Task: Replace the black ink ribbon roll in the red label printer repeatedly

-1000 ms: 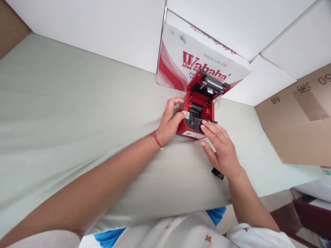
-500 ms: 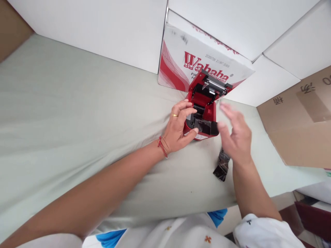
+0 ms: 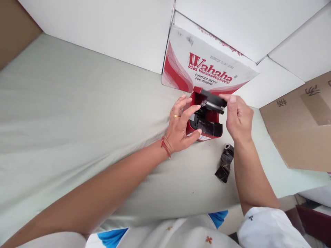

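A small red label printer (image 3: 190, 132) stands on the cloth-covered table, its lid (image 3: 210, 98) partly raised. A strip of black film (image 3: 208, 127) lies over the front edge of its opening. My left hand (image 3: 182, 124) grips the printer's left side, the thumb on the film at the front and the fingers curved over the rim. With thumb and forefinger pinched, my right hand (image 3: 239, 115) holds the lid's right corner. A loose roll of black film (image 3: 225, 163), partly unwound, rests on the table below my right hand.
Right behind the printer is a white and red water carton (image 3: 178, 65). Large white boxes (image 3: 103, 27) line the back of the table. A brown cardboard box (image 3: 297, 137) stands to the right, and the pale green tablecloth (image 3: 77, 103) is wrinkled.
My right hand has moved up and taken hold of the lid, which has tilted down toward the printer body. My left hand keeps its place on the printer. The view has shifted slightly.
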`<state>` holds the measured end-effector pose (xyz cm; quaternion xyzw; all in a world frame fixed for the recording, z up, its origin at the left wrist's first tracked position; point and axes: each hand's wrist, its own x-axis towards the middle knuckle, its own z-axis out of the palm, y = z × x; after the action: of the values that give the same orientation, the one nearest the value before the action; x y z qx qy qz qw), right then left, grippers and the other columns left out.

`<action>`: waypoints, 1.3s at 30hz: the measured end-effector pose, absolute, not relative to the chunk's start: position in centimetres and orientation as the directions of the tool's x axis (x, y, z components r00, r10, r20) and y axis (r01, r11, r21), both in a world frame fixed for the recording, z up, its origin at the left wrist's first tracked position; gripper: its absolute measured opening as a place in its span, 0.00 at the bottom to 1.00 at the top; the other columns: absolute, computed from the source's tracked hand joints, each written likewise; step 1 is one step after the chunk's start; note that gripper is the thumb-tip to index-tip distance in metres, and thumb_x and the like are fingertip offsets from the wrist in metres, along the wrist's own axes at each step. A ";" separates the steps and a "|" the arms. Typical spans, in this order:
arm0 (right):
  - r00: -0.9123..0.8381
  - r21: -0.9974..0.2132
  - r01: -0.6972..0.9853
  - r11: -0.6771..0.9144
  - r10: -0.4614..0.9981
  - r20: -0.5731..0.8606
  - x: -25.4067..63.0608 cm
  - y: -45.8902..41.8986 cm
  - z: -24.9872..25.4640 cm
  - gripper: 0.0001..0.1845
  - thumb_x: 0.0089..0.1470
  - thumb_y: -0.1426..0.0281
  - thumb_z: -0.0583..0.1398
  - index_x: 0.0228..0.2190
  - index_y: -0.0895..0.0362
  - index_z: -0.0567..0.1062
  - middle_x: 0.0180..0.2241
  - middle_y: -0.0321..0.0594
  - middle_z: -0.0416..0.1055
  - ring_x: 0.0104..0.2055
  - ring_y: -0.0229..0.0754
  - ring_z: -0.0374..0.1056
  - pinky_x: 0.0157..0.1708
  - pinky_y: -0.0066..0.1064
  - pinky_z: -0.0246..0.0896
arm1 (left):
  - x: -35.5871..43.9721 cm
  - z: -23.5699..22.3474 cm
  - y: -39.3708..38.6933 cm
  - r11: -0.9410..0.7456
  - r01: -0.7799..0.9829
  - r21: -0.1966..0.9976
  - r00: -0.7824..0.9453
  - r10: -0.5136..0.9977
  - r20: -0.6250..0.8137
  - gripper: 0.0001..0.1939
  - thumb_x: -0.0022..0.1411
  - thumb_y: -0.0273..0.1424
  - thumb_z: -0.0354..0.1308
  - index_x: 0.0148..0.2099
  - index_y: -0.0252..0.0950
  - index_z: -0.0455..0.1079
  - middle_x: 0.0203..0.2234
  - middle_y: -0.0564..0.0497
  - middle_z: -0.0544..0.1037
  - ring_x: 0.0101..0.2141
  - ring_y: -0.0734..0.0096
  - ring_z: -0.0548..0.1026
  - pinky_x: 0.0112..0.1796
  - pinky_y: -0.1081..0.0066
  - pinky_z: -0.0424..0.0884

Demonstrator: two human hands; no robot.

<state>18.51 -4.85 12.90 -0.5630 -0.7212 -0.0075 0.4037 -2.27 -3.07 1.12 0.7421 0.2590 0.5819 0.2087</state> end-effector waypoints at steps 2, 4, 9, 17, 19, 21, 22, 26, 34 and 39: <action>-0.093 -0.434 0.813 0.388 0.823 0.561 18.2 -7.2 12.4 0.24 0.79 0.55 0.55 0.47 0.50 0.88 0.49 0.44 0.88 0.54 0.49 0.84 0.57 0.46 0.78 | -2.4 1.2 -3.1 -0.774 0.165 0.612 0.194 0.634 0.749 0.38 0.73 0.50 0.59 0.78 0.50 0.52 0.76 0.38 0.58 0.80 0.35 0.53 0.76 0.33 0.52; -0.136 -0.426 0.810 0.404 0.834 0.534 18.2 -8.8 11.8 0.21 0.79 0.59 0.56 0.48 0.50 0.89 0.51 0.45 0.88 0.56 0.49 0.83 0.60 0.47 0.77 | -2.6 1.5 -3.2 -0.770 0.174 0.614 0.228 0.638 0.735 0.38 0.74 0.51 0.57 0.79 0.49 0.52 0.77 0.39 0.60 0.81 0.37 0.52 0.77 0.36 0.49; -0.134 -0.402 0.812 0.423 0.806 0.577 18.3 -9.7 10.6 0.19 0.79 0.62 0.56 0.52 0.50 0.88 0.53 0.45 0.87 0.59 0.49 0.83 0.62 0.49 0.77 | -3.2 2.2 -3.5 -0.714 0.186 0.675 0.378 0.686 0.621 0.28 0.75 0.49 0.54 0.71 0.45 0.66 0.74 0.40 0.69 0.80 0.42 0.58 0.78 0.41 0.44; -0.135 -0.362 0.846 0.391 0.815 0.564 18.2 -9.7 10.2 0.21 0.79 0.60 0.55 0.51 0.50 0.88 0.54 0.47 0.87 0.59 0.51 0.83 0.62 0.54 0.79 | -3.1 1.9 -3.5 -0.720 0.137 0.681 0.318 0.683 0.658 0.33 0.70 0.44 0.59 0.73 0.45 0.60 0.69 0.40 0.74 0.77 0.44 0.63 0.78 0.43 0.44; -0.150 -0.350 0.853 0.388 0.823 0.549 18.2 -9.7 10.1 0.20 0.78 0.60 0.55 0.51 0.50 0.87 0.54 0.48 0.87 0.59 0.51 0.83 0.62 0.53 0.78 | -3.0 1.8 -3.4 -0.717 0.150 0.681 0.320 0.687 0.653 0.34 0.70 0.44 0.59 0.73 0.45 0.59 0.69 0.40 0.74 0.77 0.44 0.63 0.78 0.43 0.44; -0.147 -0.348 0.855 0.386 0.822 0.551 18.1 -9.6 10.0 0.19 0.78 0.61 0.56 0.50 0.51 0.87 0.54 0.48 0.87 0.59 0.50 0.83 0.61 0.52 0.78 | -3.0 1.7 -3.4 -0.709 0.164 0.685 0.328 0.694 0.641 0.33 0.70 0.45 0.59 0.73 0.44 0.60 0.69 0.40 0.74 0.77 0.43 0.63 0.78 0.43 0.43; -0.138 -0.353 0.853 0.384 0.818 0.558 18.0 -9.5 10.0 0.19 0.78 0.62 0.56 0.50 0.51 0.87 0.53 0.48 0.87 0.58 0.51 0.83 0.61 0.52 0.78 | -3.0 1.7 -3.4 -0.707 0.167 0.687 0.329 0.697 0.637 0.33 0.70 0.45 0.58 0.73 0.44 0.60 0.69 0.40 0.74 0.77 0.43 0.63 0.78 0.43 0.43; -0.083 -0.392 0.834 0.389 0.790 0.608 17.4 -9.7 9.4 0.17 0.77 0.64 0.57 0.50 0.51 0.87 0.53 0.47 0.87 0.59 0.51 0.82 0.62 0.53 0.77 | -3.0 1.8 -3.2 -0.712 0.161 0.683 0.324 0.692 0.645 0.33 0.70 0.45 0.59 0.72 0.44 0.60 0.69 0.40 0.74 0.77 0.43 0.63 0.78 0.43 0.44; -0.204 -0.255 0.844 0.471 0.723 0.660 16.0 -13.1 7.4 0.22 0.74 0.67 0.59 0.64 0.47 0.80 0.61 0.50 0.83 0.66 0.57 0.78 0.68 0.62 0.70 | -2.9 2.1 -3.2 -0.672 0.028 0.740 0.266 0.719 0.642 0.31 0.74 0.52 0.56 0.71 0.44 0.62 0.67 0.39 0.75 0.75 0.45 0.66 0.77 0.42 0.53; -0.251 -0.183 0.850 0.493 0.686 0.683 16.1 -13.3 6.7 0.27 0.72 0.70 0.60 0.69 0.47 0.74 0.60 0.52 0.82 0.65 0.58 0.78 0.66 0.62 0.70 | -2.8 0.6 -0.6 -0.369 -0.249 0.895 0.099 0.910 0.403 0.28 0.73 0.54 0.59 0.67 0.49 0.64 0.69 0.44 0.72 0.73 0.52 0.69 0.72 0.50 0.67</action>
<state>16.08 -13.29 6.67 -0.4908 -0.7828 -0.1123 0.3658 -2.81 -0.61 0.55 0.5651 0.2923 0.6043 0.4797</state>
